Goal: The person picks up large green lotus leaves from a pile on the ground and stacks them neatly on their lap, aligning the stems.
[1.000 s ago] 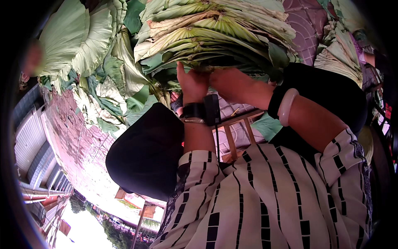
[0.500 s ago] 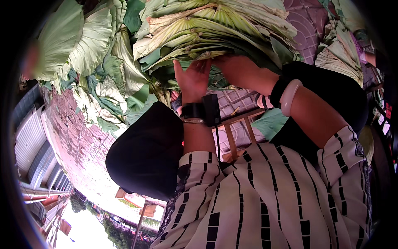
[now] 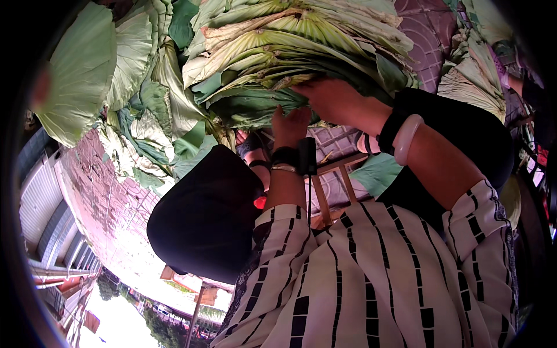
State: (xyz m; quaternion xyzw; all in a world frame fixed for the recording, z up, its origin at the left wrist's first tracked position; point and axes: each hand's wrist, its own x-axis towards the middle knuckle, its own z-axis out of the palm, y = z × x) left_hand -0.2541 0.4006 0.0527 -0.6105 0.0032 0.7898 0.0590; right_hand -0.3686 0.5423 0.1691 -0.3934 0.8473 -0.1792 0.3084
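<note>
Head view. We take the stack of large green leaves (image 3: 290,52) as our landmark; it fills the upper middle of the picture, its fan-veined blades folded and lying one upon another.

Our right hand (image 3: 336,98) lies against the lower edge of the stack, palm toward the leaves. Its fingers (image 3: 304,88) are curled and pressed together under a leaf edge. We cannot tell whether they pinch one leaf or several.

Our left hand (image 3: 290,124) rises just below the stack, fingertips touching the dark green underside. Its fingers are held close together and upright; we cannot tell whether they grip anything.

Below the stack, the left wrist carries a black wristband (image 3: 293,158). The right wrist carries a pale bangle (image 3: 406,138) beside a dark cuff.

More loose leaves (image 3: 133,75) lie to the left of the stack, spread over a brick-paved floor (image 3: 104,197). Another heap of paler leaves (image 3: 473,87) lies to its right.

Beneath the stack, between the forearms, we see part of a wooden stool (image 3: 333,185). A striped black-and-white garment (image 3: 377,278) fills the lower foreground.
</note>
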